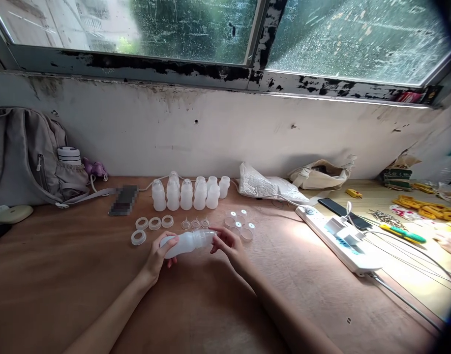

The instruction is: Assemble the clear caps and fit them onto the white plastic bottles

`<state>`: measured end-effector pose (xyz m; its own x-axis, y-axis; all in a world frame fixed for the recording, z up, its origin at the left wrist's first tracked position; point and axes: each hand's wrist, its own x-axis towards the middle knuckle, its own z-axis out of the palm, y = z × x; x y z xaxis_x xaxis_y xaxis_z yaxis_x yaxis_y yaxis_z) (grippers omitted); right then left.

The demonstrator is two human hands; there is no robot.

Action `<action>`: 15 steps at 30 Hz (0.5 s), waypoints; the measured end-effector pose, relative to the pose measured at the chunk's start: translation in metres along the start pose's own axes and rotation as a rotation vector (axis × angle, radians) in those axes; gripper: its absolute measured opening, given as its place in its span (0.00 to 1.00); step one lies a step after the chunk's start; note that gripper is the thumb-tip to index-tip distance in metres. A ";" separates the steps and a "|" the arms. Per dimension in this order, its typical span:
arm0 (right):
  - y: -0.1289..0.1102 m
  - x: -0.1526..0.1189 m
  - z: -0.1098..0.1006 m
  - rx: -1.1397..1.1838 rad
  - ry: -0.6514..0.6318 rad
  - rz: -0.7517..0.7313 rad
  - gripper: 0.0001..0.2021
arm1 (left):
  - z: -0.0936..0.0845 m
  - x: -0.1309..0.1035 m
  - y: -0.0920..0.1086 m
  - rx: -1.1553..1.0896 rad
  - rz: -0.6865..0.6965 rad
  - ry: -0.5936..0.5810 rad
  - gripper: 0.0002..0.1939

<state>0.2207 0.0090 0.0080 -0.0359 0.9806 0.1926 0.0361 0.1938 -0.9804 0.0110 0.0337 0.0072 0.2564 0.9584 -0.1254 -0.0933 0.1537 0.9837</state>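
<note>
A frosted white baby bottle (183,245) lies sideways in the air above the table, its clear-capped end to the right. My left hand (159,253) is wrapped round the base end. At the other end, my right hand (228,246) has its fingers closed on the clear cap (207,238). Just behind the bottle are three clear nipples (195,224) on the table. White collar rings (138,238), several of them, lie to the left. Several clear round caps (247,233) rest to the right. Farther back stand several frosted bottles (187,195), some with tops on.
A grey backpack (22,152) and a blurred phone-like object (123,200) are at left. White padded packaging (262,184) and a cream pouch (321,175) lie by the wall. On the right are a power strip (336,241), a black phone (343,213) and a green-yellow cutter (403,233).
</note>
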 end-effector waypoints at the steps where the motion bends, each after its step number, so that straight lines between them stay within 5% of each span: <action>1: 0.000 0.000 0.000 -0.011 -0.008 -0.008 0.15 | 0.000 0.000 0.000 0.004 -0.003 -0.001 0.12; 15: -0.001 -0.002 0.003 0.040 -0.089 0.038 0.17 | -0.004 -0.001 0.001 0.072 0.052 0.009 0.12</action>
<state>0.2175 0.0068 0.0085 -0.1237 0.9806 0.1520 -0.0006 0.1531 -0.9882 0.0071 0.0335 0.0078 0.2443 0.9669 -0.0743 -0.0373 0.0860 0.9956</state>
